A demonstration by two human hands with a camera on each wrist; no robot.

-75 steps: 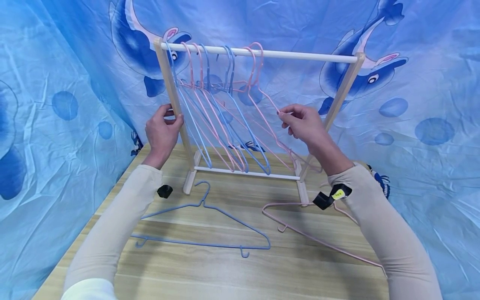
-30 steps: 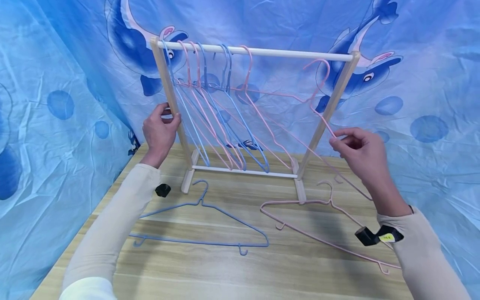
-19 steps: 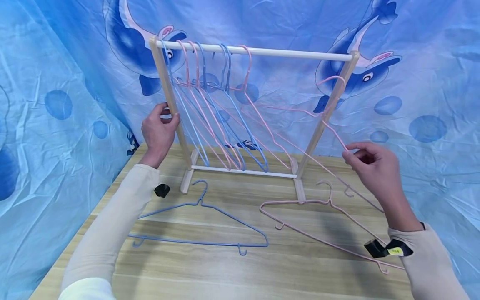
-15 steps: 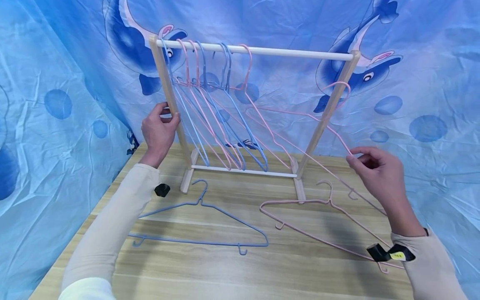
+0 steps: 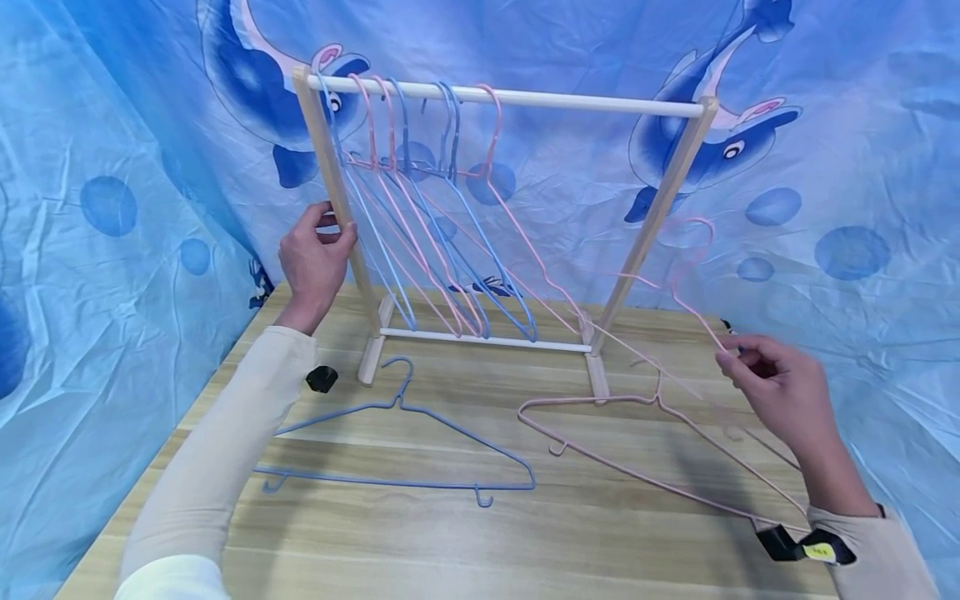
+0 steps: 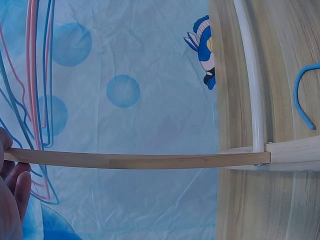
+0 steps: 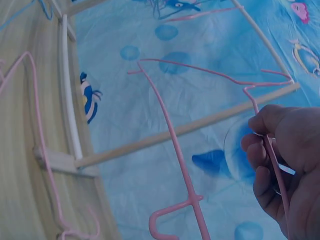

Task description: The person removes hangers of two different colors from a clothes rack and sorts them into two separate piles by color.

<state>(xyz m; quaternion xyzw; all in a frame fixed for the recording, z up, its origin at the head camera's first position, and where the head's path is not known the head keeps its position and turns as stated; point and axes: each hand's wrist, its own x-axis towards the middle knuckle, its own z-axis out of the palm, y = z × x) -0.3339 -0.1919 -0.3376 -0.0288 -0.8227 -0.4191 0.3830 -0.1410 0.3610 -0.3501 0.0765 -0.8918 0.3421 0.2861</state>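
My left hand (image 5: 313,258) grips the left wooden post (image 5: 322,133) of a small clothes rack, and the left wrist view has its fingers around that post (image 6: 125,160). Out to the right, beyond the rack's right post, my right hand (image 5: 787,392) pinches the sloping arm of a pink clothes hanger (image 5: 697,317). This hanger is off the rail, its hook free in the air, and it is blurred in the head view. In the right wrist view the pink hanger (image 7: 172,130) passes between thumb and fingers. Several pink and blue hangers hang from the white rail (image 5: 570,100), mostly toward its left.
A blue hanger (image 5: 465,433) lies flat on the wooden table (image 5: 420,550) in front of the rack. Another pink hanger (image 5: 645,481) lies at the right, below the held one. Blue curtains (image 5: 570,50) with printed dolphins stand behind and at both sides.
My right hand has lifted the rightmost pink hanger off the rail and carried it right and down, past the right post. My left hand keeps its grip on the left post.
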